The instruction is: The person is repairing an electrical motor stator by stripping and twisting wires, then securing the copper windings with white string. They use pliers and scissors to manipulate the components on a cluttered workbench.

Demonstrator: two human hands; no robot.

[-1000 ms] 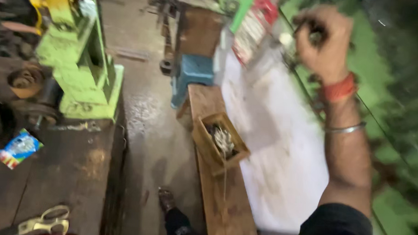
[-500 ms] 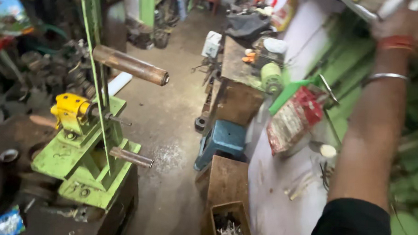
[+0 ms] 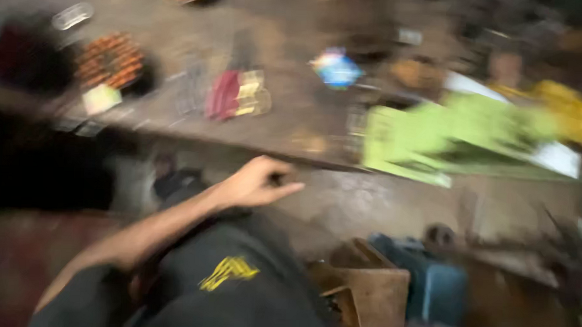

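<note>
1 blurred head view, steeply downward, close

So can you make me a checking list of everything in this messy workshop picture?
Surface: a dark worn workbench, blurred by camera motion.
Job's things: one hand hangs loosely curled above the floor; whether it holds anything cannot be told. Which hand it is cannot be told either.
Clutter: a red and yellow packet, a blue packet, a round orange thing, all blurred.
Hands: only one seen; the other is out of view.
Cables: nothing seen.
Surroundings: a green machine on the bench, a wooden box, a blue box, a grey concrete floor.
</note>
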